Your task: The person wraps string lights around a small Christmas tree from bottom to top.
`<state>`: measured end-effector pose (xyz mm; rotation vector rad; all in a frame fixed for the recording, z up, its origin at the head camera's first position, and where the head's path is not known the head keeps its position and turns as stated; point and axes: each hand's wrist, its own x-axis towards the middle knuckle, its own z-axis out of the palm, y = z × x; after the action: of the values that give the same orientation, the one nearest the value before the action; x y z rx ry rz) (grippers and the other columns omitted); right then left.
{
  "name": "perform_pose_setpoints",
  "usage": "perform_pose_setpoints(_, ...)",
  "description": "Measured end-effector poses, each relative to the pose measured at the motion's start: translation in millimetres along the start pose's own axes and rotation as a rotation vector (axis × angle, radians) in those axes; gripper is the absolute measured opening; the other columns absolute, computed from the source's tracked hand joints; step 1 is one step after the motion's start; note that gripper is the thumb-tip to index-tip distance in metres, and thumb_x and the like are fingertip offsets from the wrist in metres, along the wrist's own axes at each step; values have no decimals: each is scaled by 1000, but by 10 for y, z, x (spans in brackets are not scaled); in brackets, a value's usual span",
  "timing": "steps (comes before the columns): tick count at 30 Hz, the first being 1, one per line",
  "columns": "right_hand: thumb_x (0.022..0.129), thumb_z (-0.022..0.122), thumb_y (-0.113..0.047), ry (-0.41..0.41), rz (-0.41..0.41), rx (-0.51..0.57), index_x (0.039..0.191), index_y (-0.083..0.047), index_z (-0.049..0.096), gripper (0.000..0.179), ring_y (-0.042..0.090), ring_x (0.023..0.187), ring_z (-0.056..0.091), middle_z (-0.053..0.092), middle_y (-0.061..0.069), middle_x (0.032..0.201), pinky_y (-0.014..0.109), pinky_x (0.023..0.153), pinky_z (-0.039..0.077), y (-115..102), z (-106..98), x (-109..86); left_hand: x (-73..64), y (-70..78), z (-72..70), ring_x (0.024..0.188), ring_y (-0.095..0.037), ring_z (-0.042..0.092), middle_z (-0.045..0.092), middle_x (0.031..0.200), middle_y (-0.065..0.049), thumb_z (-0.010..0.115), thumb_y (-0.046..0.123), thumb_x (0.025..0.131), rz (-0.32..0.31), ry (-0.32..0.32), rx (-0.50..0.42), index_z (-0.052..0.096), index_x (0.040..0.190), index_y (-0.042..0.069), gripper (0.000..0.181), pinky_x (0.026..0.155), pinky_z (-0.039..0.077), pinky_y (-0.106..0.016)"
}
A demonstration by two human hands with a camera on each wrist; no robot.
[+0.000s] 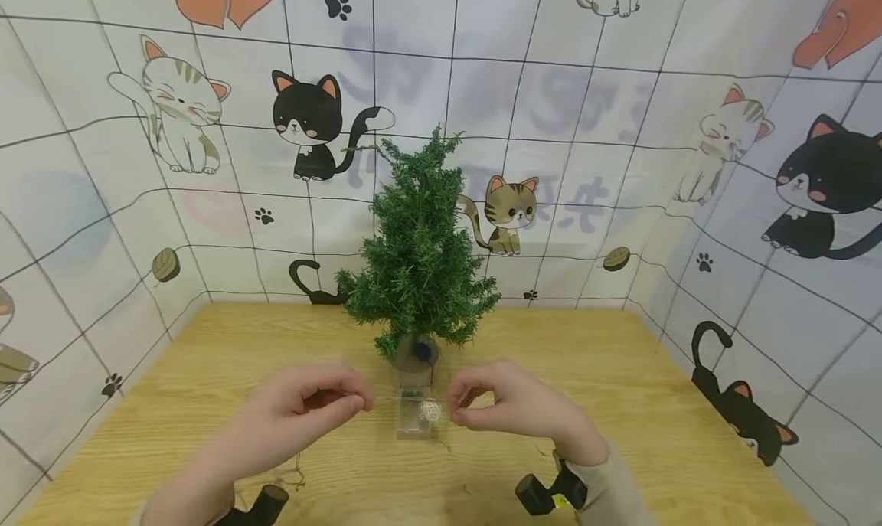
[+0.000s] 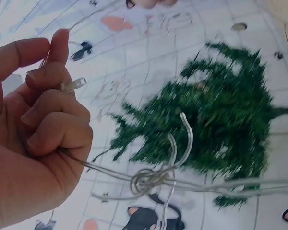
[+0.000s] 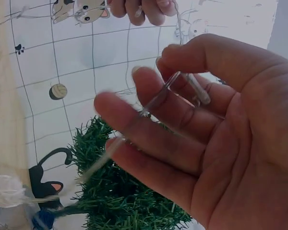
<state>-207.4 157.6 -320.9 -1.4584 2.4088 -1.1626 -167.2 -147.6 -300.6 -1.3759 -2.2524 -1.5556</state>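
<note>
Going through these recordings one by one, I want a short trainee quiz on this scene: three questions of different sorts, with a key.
1. Multiple choice: what does the left hand hold?
A) a ribbon
B) thin wire
C) scissors

2. True or false: in the head view, the green tree stands nearer the camera than the right hand.

3. Fill in the blank: in the left wrist view, the strands running out from below the curled fingers meet in a ____.

Key:
1. B
2. False; the tree stands beyond the hand.
3. Tangle (knot also accepted).
</note>
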Motion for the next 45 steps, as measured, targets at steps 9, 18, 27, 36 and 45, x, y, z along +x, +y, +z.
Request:
perform_pose_setpoints(9,93,68,-17,39,77,-8,110,-14,67,17,6,80,62,67,-9,88,28,72,51,32,-34,-15,-125,168,-240,76,-11,59,67,95,1,56,-15,89,78,157,155,68,103,16,36,62,49,-24)
perform_pose_setpoints(18,95,65,-20,104,90,-114,108,-16,68,14,7,93,61,67,-6,102,31,81,50,108,-29,-3,-180,365,-335,71,-4,52,64,89,9,61,-19,83,89,243,349,69,101,17,41,56,44,-21)
perform_pose_setpoints(27,93,66,-10,343,-3,-161,106,-11,69,14,13,98,61,67,-5,103,35,84,50,193,-98,59,-163,269,-337,66,-1,44,57,78,9,65,-19,79,204,371,435,72,101,12,39,52,35,-19)
perform_pose_setpoints(36,95,62,-7,447,34,-87,103,-8,71,12,17,85,63,67,-2,97,31,74,52,282,-239,183,-159,188,-305,66,0,44,61,79,8,65,-19,78,202,418,448,73,100,11,38,51,33,-18)
perform_pose_setpoints(45,95,60,-3,532,20,-20,103,-3,69,12,17,93,64,67,5,102,32,80,53,374,-321,249,-116,180,-261,68,1,47,62,84,14,68,-13,81,68,416,540,73,100,19,38,57,38,-18)
